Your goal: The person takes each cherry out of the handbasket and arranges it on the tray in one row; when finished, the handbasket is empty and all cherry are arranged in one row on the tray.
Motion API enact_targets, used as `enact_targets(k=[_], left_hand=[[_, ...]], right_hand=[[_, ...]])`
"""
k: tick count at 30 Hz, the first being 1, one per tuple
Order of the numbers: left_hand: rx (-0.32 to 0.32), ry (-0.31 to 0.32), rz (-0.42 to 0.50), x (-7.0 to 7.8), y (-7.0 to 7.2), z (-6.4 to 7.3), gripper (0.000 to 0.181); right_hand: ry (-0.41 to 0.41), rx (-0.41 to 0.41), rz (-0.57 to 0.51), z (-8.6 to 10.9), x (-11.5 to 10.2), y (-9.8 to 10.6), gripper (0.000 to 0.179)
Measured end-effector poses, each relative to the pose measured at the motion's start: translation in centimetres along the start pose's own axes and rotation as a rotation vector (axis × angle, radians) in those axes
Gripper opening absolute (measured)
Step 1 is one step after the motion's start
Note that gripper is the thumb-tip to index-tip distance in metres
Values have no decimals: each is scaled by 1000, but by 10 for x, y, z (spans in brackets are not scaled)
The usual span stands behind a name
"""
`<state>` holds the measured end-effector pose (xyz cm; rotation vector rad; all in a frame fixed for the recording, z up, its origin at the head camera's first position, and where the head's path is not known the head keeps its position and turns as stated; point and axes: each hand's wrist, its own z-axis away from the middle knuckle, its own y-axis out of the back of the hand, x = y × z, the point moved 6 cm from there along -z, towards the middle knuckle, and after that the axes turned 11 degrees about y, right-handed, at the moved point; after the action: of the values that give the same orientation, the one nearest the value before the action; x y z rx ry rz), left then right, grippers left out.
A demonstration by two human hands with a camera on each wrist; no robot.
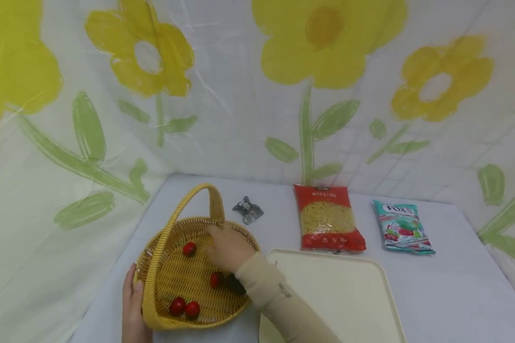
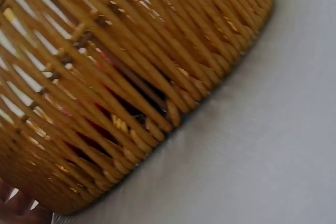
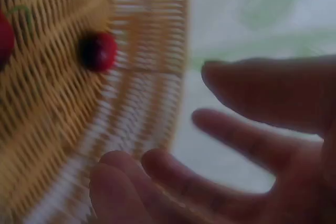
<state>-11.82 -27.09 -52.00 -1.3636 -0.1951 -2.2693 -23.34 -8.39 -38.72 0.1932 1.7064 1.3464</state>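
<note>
My left hand (image 1: 134, 305) rests against the outer left wall of a yellow wicker basket (image 1: 171, 321), its fingers lying straight along the side. In the left wrist view the woven wall (image 2: 131, 66) fills much of the frame, with fingertips (image 2: 21, 208) at the lower left. My right hand (image 1: 229, 247) is over the basket's far right part, fingers spread and nothing between them. Several round red fruits lie on the basket floor, among them a lone red fruit (image 1: 189, 248) near the back and a pair (image 1: 192, 310) at the front. A dark thing (image 1: 236, 284) shows partly beneath the right wrist.
To the right of the basket lies a cream tray (image 1: 326, 286), crossed by the right sleeve. Behind them are a small dark-and-silver packet (image 1: 248, 209), a red bag of pasta (image 1: 328, 219) and a teal candy bag (image 1: 403, 227). The basket's tall handle (image 1: 163, 243) arches overhead.
</note>
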Motion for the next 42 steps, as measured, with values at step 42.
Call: enact_targets(k=[42], left_hand=[[56, -14, -6, 2, 4, 3, 57]], right_hand=[[68, 346, -237, 128, 95, 56, 43]])
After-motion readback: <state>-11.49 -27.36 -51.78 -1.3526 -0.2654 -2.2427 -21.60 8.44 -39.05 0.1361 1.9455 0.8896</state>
